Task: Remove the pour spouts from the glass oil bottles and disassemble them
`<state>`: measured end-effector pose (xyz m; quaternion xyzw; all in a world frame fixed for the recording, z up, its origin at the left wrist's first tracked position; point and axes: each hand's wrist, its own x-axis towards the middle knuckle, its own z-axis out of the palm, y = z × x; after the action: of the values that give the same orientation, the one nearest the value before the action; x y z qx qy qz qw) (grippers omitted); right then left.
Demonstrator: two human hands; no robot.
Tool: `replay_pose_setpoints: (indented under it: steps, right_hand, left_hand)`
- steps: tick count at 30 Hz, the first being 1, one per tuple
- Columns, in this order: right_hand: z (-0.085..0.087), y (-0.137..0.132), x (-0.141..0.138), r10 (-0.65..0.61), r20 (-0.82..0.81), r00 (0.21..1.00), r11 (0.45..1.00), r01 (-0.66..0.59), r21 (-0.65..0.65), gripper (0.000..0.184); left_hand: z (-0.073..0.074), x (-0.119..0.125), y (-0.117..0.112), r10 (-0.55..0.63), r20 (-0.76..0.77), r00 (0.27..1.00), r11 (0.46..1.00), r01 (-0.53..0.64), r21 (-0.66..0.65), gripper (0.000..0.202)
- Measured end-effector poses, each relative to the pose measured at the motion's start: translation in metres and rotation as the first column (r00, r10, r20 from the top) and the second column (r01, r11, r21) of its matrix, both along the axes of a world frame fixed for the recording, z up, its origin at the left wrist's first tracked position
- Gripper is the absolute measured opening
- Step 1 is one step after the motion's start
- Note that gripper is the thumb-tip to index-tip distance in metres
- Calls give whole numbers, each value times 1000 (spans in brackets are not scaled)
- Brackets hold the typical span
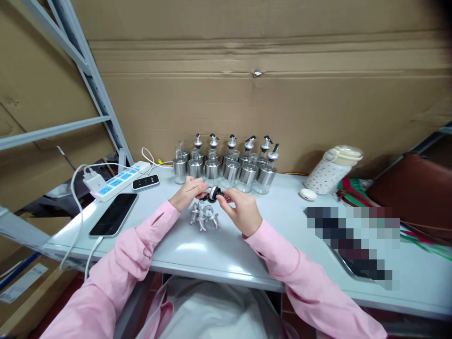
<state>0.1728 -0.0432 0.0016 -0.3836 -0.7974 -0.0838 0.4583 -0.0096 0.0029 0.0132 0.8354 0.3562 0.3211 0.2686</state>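
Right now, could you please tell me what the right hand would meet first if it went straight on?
The right hand would first meet the fitting already at its grip, then probably the left hand, though depth is unclear.

Place: looks like a small workshop or packing corner
My backdrop: cardboard sheeting (pixel 282 103)
Left side: grey metal shelving frame (pixel 97 89)
My worktop: pale grey table (pixel 226 256), power strip (pixel 122 181)
Batch goods: rows of glass oil bottles (pixel 231 173), loose pourer spouts (pixel 202 223)
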Motion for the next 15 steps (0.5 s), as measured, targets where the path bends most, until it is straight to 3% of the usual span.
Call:
replay_pose_setpoints:
  steps: [6,10,13,15]
  right_hand:
    - [1,1,2,-20,132,991,994,5,113,21]
    - [16,-7,14,-6,46,999,999,4,45,16]
    - [25,-5,25,-108,-84,991,994,105,-43,19]
    - [22,1,27,-172,24,985,969,173,-176,20]
  left_hand:
    - [-4,-1,7,-37,66,997,996,42,-77,48]
    - [-3,-25,22,89,138,986,988,-70,-138,49]
    - [-6,-51,30,164,118,979,982,-152,-110,42]
    - [-12,-60,32,158,48,986,982,-152,-109,35]
